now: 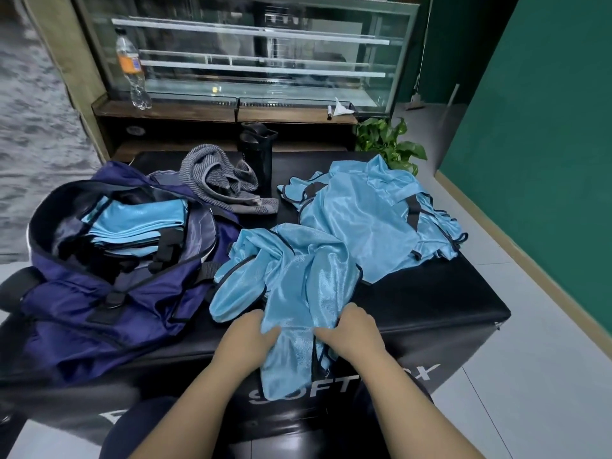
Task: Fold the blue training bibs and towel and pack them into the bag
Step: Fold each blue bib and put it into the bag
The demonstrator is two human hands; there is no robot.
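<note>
Both hands, left hand [252, 329] and right hand [351, 326], pinch the crumpled shiny light-blue bib [291, 286] at the black box's [430, 313] near edge, probably to straighten it for folding.

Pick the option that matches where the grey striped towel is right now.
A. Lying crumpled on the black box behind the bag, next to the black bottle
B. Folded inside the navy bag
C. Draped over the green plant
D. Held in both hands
A: the grey striped towel lies bunched on the black box beside the black bottle, while both hands grip a blue bib.
</note>
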